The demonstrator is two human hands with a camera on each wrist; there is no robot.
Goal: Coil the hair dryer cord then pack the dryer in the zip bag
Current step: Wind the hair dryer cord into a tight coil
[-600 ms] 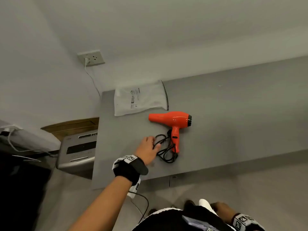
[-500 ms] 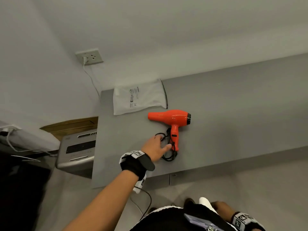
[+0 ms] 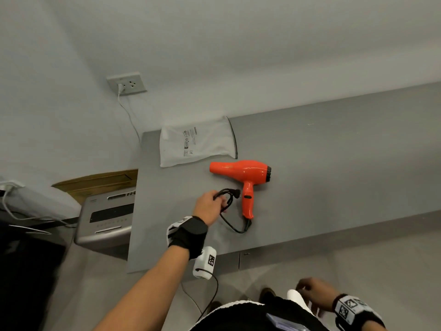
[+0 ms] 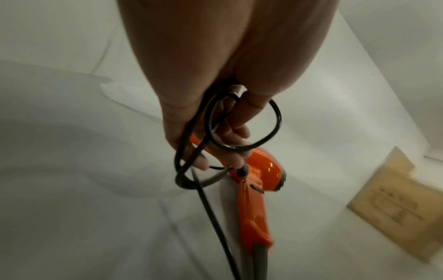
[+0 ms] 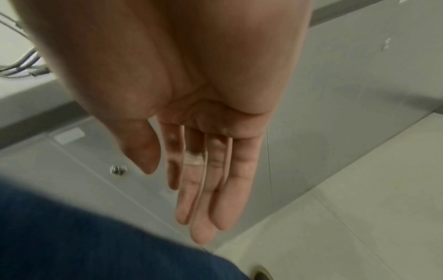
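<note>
An orange hair dryer (image 3: 241, 174) lies on the grey table (image 3: 334, 163), nozzle pointing left, handle toward me. Its black cord (image 3: 232, 225) runs from the handle's end in a curve to my left hand (image 3: 210, 206), which grips several loops of it just left of the handle. In the left wrist view the cord loops (image 4: 239, 132) pass through my curled fingers (image 4: 237, 132) above the dryer (image 4: 258, 170). A white zip bag (image 3: 195, 142) lies flat behind the dryer. My right hand (image 3: 310, 292) hangs low below the table edge, fingers (image 5: 210, 189) straight and empty.
A wall socket (image 3: 127, 83) with a white cable plugged in sits above the table's left end. A grey machine (image 3: 107, 216) and a cardboard box (image 3: 100, 182) stand left of the table. The table's right part holds nothing.
My left hand closed on the cord bundle beside the handle and lifted it leftward, so the pile on the table is drawn out into one curve. The right hand stayed low.
</note>
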